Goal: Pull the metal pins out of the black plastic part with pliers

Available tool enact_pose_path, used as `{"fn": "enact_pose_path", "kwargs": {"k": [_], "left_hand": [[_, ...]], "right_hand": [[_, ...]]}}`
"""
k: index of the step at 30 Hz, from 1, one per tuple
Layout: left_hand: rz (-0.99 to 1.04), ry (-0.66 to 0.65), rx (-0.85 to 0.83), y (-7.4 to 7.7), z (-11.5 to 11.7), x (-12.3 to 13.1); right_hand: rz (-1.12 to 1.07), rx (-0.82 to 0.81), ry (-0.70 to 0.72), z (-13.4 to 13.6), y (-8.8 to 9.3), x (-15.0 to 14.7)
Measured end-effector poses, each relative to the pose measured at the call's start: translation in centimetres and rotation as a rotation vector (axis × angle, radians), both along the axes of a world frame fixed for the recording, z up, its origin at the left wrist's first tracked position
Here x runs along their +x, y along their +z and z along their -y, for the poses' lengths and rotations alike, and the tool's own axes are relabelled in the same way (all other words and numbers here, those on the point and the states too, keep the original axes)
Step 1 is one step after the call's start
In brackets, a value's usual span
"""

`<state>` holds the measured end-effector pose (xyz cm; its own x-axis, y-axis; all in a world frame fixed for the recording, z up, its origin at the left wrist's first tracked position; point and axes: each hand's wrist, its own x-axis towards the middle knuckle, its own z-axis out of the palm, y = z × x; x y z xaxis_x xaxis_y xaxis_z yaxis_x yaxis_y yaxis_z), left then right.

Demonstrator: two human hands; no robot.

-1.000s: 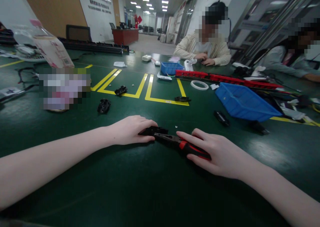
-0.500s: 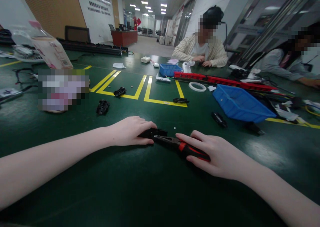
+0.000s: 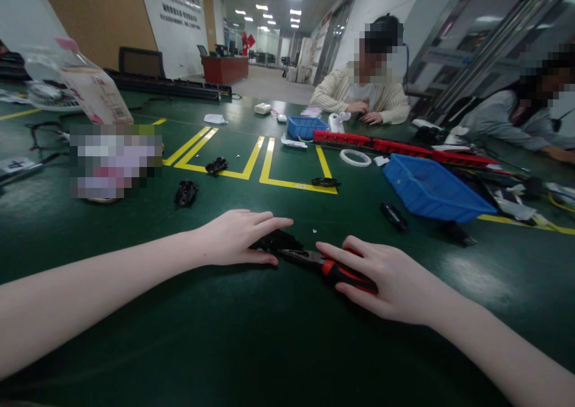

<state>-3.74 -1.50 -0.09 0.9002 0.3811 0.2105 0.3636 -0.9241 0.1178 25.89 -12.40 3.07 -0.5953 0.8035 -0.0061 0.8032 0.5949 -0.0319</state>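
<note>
Looking at the middle, where is the black part [image 3: 282, 240]?

It's by the left hand [image 3: 237, 236], between the thumb and the pointing finger. The tips of the pliers [image 3: 326, 266] are right next to it. I can't tell if they pinch it.

What just changed?

The left pointing finger was bent round the part. Now it sticks out straight, and the fingers are spread. The part has turned a bit too.

What does that mean?

I think it's held more loosely, so it may be less steady. I can't tell if the left fingers touch it.

And the right hand [image 3: 390, 276]?

Still curled round the pliers' handles.

What's farther out?

A black piece [image 3: 185, 193] sits on the green table [image 3: 215, 341] past the left hand. A blue bin [image 3: 438, 193] is past the right.
</note>
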Motion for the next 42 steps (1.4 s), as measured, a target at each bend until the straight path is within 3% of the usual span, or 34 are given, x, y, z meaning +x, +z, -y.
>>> {"fn": "enact_pose_path", "kwargs": {"k": [11, 15, 20, 25, 42], "left_hand": [[0.005, -0.059, 0.073, 0.1, 0.0, -0.2], [0.092, -0.063, 0.135, 0.1, 0.3, -0.3], [0.215, -0.163, 0.279, -0.1, 0.4, -0.3], [0.214, -0.222, 0.284, -0.2, 0.1, -0.3], [0.306, -0.243, 0.394, -0.4, 0.4, -0.5]], "right_hand": [[-0.004, 0.020, 0.017, -0.3, -0.3, 0.2], [-0.025, 0.040, 0.043, -0.4, -0.6, 0.7], [-0.106, 0.063, 0.087, -0.7, -1.4, 1.3], [-0.152, 0.084, 0.093, -0.7, -2.0, 1.5], [-0.278, 0.024, 0.058, -0.8, -2.3, 1.2]]}}
